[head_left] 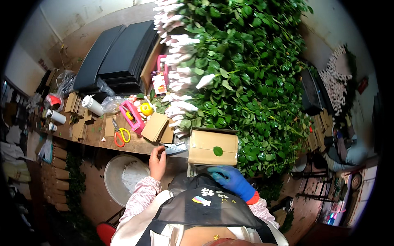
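My bare left hand (157, 163) is raised at the table's front edge, fingers up and a little apart, with nothing seen in it. Just beyond its fingertips lies a flat silvery piece (176, 148). My right hand (230, 180), in a blue glove, is close to my apron with its fingers stretched leftward and nothing visible in them. Directly ahead of it sits a brown cardboard block (205, 148), a single green leaf (218, 151) on top. Behind spreads a big heap of leafy cut stems (254, 82), their heads in white sleeves (180, 78) toward the left.
On the wooden table (96, 133) are scissors (122, 135) with red and yellow handles, cardboard pieces (154, 127), a pink tape dispenser (132, 119) and a white cup (92, 105). Black sheets (127, 53) are stacked behind. A white bin (119, 180) stands below, left.
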Motion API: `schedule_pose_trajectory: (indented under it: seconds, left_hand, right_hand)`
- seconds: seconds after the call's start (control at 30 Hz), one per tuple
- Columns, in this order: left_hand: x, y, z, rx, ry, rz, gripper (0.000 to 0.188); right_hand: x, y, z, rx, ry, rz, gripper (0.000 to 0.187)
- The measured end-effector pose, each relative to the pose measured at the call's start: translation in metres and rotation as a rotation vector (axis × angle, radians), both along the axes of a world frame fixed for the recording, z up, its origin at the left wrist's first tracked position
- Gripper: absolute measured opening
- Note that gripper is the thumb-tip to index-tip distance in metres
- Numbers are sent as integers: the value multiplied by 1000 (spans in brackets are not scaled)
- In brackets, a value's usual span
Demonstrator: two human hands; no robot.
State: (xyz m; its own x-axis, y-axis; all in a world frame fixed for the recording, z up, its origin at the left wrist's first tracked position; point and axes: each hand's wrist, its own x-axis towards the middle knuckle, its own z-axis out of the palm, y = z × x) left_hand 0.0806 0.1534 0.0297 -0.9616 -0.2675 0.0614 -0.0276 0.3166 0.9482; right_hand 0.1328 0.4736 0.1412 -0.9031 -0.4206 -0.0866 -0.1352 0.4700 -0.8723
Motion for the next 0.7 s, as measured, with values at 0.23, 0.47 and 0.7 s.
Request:
schedule_pose_trajectory:
  seconds: [0.23,0.47,0.7]
  left_hand:
    - [-5,10,-51,446,-212,-107,24]
    - [-8,-16,-49,581,-462,-199,26]
    - [-80,67,1,1218,-796,-662,59]
  right_hand:
    - [-97,-114,-11,439,684,438,38]
    - [-105,-94,21,555,583,554,27]
    - [-63,-69,96,409,482,178,25]
